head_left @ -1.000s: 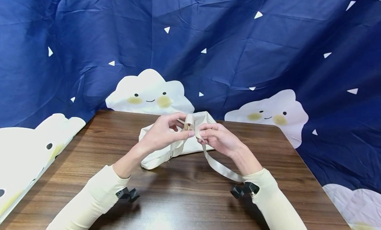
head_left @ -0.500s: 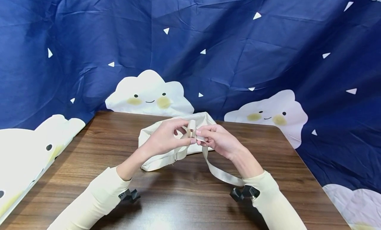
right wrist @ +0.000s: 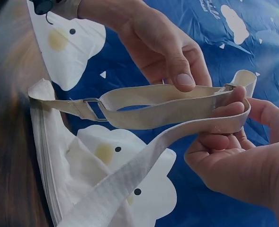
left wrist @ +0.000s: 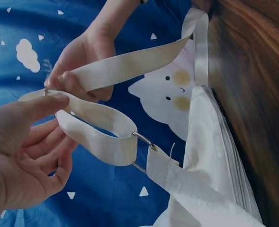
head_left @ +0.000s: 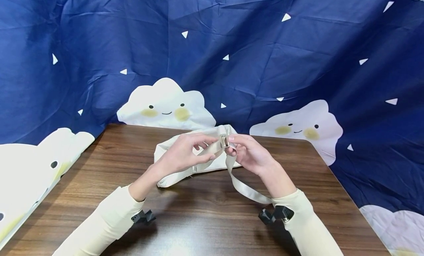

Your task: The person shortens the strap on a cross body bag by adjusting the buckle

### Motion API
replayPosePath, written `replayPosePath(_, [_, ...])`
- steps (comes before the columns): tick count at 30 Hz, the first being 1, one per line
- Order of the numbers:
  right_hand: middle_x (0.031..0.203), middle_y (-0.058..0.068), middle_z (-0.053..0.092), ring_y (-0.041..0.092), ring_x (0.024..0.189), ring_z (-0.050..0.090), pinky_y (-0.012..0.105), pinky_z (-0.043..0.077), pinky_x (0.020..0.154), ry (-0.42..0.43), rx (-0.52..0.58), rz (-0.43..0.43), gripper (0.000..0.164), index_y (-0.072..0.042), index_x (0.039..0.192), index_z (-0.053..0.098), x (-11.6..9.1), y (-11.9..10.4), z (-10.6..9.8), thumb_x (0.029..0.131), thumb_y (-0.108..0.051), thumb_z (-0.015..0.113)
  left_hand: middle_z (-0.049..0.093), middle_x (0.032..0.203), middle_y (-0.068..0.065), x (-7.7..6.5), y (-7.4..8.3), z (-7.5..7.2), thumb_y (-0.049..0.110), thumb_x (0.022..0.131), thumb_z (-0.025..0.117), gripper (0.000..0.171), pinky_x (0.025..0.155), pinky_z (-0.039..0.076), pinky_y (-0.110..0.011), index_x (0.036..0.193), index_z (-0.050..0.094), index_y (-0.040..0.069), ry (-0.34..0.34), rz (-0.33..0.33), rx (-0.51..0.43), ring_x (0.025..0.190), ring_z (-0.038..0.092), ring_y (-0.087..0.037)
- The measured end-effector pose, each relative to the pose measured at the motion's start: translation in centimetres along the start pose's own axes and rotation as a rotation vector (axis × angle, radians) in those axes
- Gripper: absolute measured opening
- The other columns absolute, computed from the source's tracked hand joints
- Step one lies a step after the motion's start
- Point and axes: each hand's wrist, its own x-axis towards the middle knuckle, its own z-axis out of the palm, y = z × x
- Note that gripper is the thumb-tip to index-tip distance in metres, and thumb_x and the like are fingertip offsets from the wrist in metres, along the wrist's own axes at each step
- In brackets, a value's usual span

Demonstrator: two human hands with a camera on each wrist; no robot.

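Note:
A cream fabric bag lies on the table in front of me, its webbing strap lifted between both hands. My right hand pinches the strap beside a metal slide buckle. My left hand holds the looped part of the strap lightly, thumb on the near side and fingers behind. In the left wrist view, this loop runs through a metal ring on the bag's short tab. The right wrist view shows the slide buckle partly covered by webbing and fingers.
The brown wooden table extends around the bag. Behind it hangs a blue curtain with white clouds and triangles. A black wrist camera sits on the left sleeve, another black camera on the right.
The buckle has shifted right and turned so its frame shows. My right hand has moved slightly right; the left thumb and fingers have come away from the buckle, onto the strap.

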Motion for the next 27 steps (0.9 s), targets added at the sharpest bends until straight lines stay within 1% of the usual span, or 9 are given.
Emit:
replayPosePath(5, [0.068, 0.0, 0.051, 0.011, 0.061, 0.043, 0.025, 0.036, 0.066, -0.03, 0.068, -0.008, 0.019, -0.01, 0.08, 0.061, -0.3, -0.5, -0.3, 0.093, -0.013, 0.047, 0.065, 0.1, 0.009, 0.0, -0.3, -0.4, 0.022, 0.078, 0.076, 0.035, 0.066, 0.049, -0.027, 0.111, 0.067, 0.014, 0.007, 0.028, -0.032, 0.078, 0.062, -0.003])
replayPosePath(10, [0.069, 0.0, 0.053, 0.01, 0.061, 0.045, 0.023, 0.037, 0.062, -0.008, 0.182, -0.01, 0.017, -0.009, 0.081, 0.059, -0.6, -1.3, -0.7, 0.093, -0.012, 0.047, 0.066, 0.096, 0.007, 0.0, -0.5, -0.9, 0.019, 0.078, 0.076, 0.035, 0.067, 0.051, -0.028, 0.111, 0.067, 0.012, 0.014, 0.057, -0.063, 0.078, 0.063, -0.004])
replayPosePath(13, [0.071, 0.0, 0.055, 0.01, 0.062, 0.047, 0.021, 0.037, 0.061, 0.014, 0.235, -0.03, 0.018, -0.008, 0.081, 0.061, -0.9, -1.8, -0.9, 0.093, -0.011, 0.048, 0.065, 0.098, 0.006, 0.0, -0.5, -1.0, 0.021, 0.079, 0.075, 0.036, 0.069, 0.051, -0.028, 0.113, 0.066, 0.012, -0.004, 0.054, -0.078, 0.08, 0.063, -0.004])
replayPosePath(16, [0.072, 0.001, 0.057, 0.01, 0.063, 0.049, 0.02, 0.037, 0.062, 0.023, 0.276, -0.06, 0.023, -0.005, 0.079, 0.063, -1.1, -2.2, -1.2, 0.094, -0.01, 0.047, 0.064, 0.103, 0.006, 0.0, -0.5, -1.2, 0.023, 0.08, 0.074, 0.037, 0.071, 0.051, -0.028, 0.115, 0.065, 0.012, -0.027, 0.037, -0.082, 0.082, 0.063, -0.004])
replayPosePath(21, [0.073, 0.003, 0.06, 0.011, 0.063, 0.05, 0.02, 0.037, 0.06, 0.012, 0.317, -0.096, 0.029, -0.001, 0.082, 0.066, -1.3, -2.8, -1.9, 0.096, -0.01, 0.042, 0.063, 0.11, 0.007, 0.0, -0.8, -1.6, 0.025, 0.081, 0.073, 0.038, 0.074, 0.05, -0.027, 0.116, 0.065, 0.015, -0.042, 0.028, -0.046, 0.083, 0.063, -0.004])
replayPosePath(23, [0.071, 0.003, 0.059, 0.012, 0.063, 0.048, 0.021, 0.036, 0.06, 0.006, 0.326, -0.104, 0.03, 0.0, 0.083, 0.065, -1.5, -3.1, -2.2, 0.097, -0.01, 0.04, 0.062, 0.111, 0.007, 0.0, -1.0, -1.8, 0.025, 0.081, 0.072, 0.037, 0.074, 0.05, -0.026, 0.117, 0.064, 0.015, -0.047, 0.03, -0.035, 0.084, 0.063, -0.004])
replayPosePath(27, [0.067, 0.003, 0.053, 0.014, 0.062, 0.044, 0.023, 0.035, 0.06, 0.005, 0.335, -0.125, 0.031, -0.003, 0.077, 0.059, -1.7, -3.5, -2.6, 0.097, -0.011, 0.037, 0.063, 0.11, 0.006, 0.0, -1.4, -2.3, 0.024, 0.082, 0.072, 0.037, 0.074, 0.05, -0.026, 0.117, 0.064, 0.014, -0.061, 0.031, -0.042, 0.085, 0.063, -0.004])
